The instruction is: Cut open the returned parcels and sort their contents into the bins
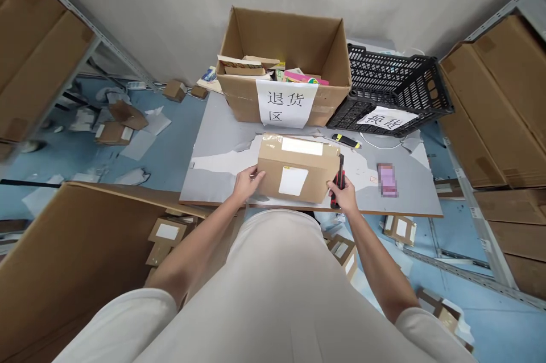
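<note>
A taped brown cardboard box (268,178) with white labels rests on the table in front of me, its near side tilted toward me. My left hand (247,184) grips its left end, thumb on the front face and fingers behind. At the right end, my right hand (344,195) is closed around a red and black utility knife (338,184), its thumb touching the box's lower right corner. The knife points away from me along the box's edge. Whether its blade is out, I cannot tell.
Behind the box stand a large open carton (239,104) of books with a paper sign and a black plastic crate (341,118). A yellow and black utility knife (346,140) and a pink item (387,180) lie on the table (217,124). A big open carton (85,238) stands left, beside scattered packages.
</note>
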{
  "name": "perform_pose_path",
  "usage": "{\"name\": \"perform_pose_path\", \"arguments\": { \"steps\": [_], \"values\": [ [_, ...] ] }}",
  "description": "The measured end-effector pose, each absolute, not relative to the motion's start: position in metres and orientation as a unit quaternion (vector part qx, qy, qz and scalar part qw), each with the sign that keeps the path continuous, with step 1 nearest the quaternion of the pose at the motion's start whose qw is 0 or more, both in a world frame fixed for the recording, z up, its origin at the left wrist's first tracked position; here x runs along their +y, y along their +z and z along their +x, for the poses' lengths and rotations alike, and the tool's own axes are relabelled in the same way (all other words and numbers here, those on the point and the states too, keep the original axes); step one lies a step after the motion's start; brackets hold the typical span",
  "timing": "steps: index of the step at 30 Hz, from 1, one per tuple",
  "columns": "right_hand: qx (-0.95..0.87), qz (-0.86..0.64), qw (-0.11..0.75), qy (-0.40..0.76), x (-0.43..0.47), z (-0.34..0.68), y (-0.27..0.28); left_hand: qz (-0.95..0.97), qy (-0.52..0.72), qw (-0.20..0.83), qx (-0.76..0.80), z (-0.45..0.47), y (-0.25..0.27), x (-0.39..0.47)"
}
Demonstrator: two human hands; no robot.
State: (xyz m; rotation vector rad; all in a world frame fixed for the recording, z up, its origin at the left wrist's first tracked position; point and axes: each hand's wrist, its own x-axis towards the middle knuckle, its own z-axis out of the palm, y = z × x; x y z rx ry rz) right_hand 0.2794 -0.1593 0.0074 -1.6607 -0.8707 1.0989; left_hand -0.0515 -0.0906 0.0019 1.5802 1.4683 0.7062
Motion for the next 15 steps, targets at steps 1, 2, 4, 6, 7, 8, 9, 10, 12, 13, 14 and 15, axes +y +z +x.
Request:
{"name": "perform_pose_path", "arguments": {
  "steps": [1,2,4,6,7,8,9,10,12,13,14,15],
  "values": [
    [-0.360,-0.677,0.466,0.441,-0.150,0.284,0.013,0.632,0.280,0.408,0.597,-0.050,0.009,-0.089],
    [-0.362,-0.680,0.466,0.435,-0.141,0.288,0.018,0.629,0.275,0.394,0.611,-0.048,0.015,-0.087],
    [-0.360,-0.696,0.456,0.422,-0.122,0.292,0.025,0.618,0.259,0.373,0.642,-0.043,0.023,-0.082],
    [-0.353,-0.715,0.429,0.424,-0.106,0.294,0.030,0.604,0.241,0.356,0.671,-0.039,0.026,-0.075],
    [-0.347,-0.725,0.410,0.431,-0.099,0.294,0.032,0.599,0.233,0.349,0.682,-0.037,0.027,-0.071],
    [-0.342,-0.734,0.389,0.440,-0.094,0.295,0.033,0.597,0.224,0.340,0.691,-0.036,0.027,-0.067],
    [-0.337,-0.740,0.370,0.450,-0.089,0.296,0.033,0.597,0.214,0.331,0.698,-0.035,0.027,-0.063],
    [-0.333,-0.745,0.355,0.457,-0.085,0.296,0.033,0.601,0.201,0.322,0.704,-0.033,0.027,-0.058],
    [-0.333,-0.752,0.335,0.459,-0.076,0.297,0.030,0.612,0.170,0.306,0.709,-0.030,0.025,-0.050],
    [-0.335,-0.755,0.332,0.456,-0.072,0.297,0.027,0.616,0.156,0.300,0.712,-0.028,0.024,-0.046],
    [-0.336,-0.756,0.333,0.452,-0.069,0.298,0.025,0.618,0.145,0.295,0.715,-0.027,0.022,-0.043],
    [-0.338,-0.758,0.334,0.447,-0.067,0.298,0.022,0.618,0.138,0.291,0.717,-0.025,0.020,-0.042]
  ]
}}
